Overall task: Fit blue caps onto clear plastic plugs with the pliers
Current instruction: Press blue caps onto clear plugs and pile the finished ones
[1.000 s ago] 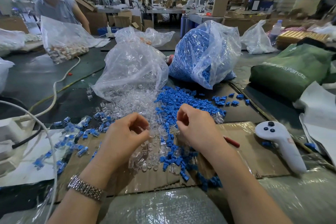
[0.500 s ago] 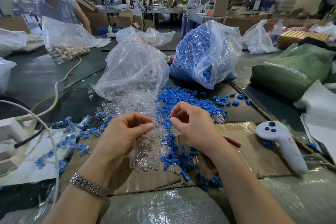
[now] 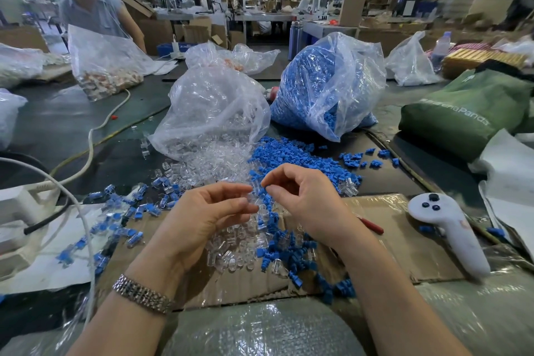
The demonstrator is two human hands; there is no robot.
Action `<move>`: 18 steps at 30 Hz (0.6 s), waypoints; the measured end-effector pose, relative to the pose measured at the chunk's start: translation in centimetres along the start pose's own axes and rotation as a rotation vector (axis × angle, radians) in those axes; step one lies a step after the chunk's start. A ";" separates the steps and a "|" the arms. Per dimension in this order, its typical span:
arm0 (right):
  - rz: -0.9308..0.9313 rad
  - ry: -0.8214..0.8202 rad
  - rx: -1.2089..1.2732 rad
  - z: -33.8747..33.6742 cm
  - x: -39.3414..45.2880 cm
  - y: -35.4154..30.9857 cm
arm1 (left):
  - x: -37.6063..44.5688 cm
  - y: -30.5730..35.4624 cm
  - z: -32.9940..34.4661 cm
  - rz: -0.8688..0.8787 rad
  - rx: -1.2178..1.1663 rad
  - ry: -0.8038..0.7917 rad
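head view, left hand (image 3: 208,217) fingers pinching clear plug (image 3: 250,200), right hand (image 3: 306,196) fingers pinched, contents unclear

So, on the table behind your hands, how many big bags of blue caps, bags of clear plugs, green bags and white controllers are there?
bag of blue caps: 1
bag of clear plugs: 1
green bag: 1
white controller: 1
Total: 4

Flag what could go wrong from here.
1. The left hand pinches a clear plug over the loose pile of clear plugs; if dropped, it would likely be lost there.
2. The right hand pinches something too small to identify, so a misfit is possible.
3. The red-handled tool lies unused behind the right wrist.
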State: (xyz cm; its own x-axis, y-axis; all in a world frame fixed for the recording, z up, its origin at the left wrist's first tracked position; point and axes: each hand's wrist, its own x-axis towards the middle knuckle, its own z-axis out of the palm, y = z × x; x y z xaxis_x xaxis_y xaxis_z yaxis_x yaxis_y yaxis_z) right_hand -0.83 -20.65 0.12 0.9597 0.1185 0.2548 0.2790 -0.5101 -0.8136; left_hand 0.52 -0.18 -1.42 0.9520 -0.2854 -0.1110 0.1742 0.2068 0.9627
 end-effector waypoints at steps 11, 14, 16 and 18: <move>-0.115 0.031 0.112 -0.4 -0.5 -0.6 | -0.2 0.3 -0.1 0.022 -0.047 -0.103; -0.165 0.023 0.073 -0.3 -0.6 -0.5 | -0.3 0.3 0.0 0.012 -0.046 -0.126; -0.200 0.029 0.024 -0.2 -0.6 -0.5 | -0.3 0.3 0.2 0.012 -0.038 -0.141; -0.232 0.031 -0.018 -0.1 -0.5 -0.5 | -0.3 0.3 0.3 0.019 -0.027 -0.154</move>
State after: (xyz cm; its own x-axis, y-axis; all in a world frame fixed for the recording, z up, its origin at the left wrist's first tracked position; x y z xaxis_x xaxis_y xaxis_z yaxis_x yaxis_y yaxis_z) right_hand -1.49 -20.57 0.43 0.8683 0.2080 0.4504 0.4912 -0.4873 -0.7220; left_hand 0.17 -0.29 -1.01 0.9057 -0.4207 -0.0518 0.1654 0.2382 0.9570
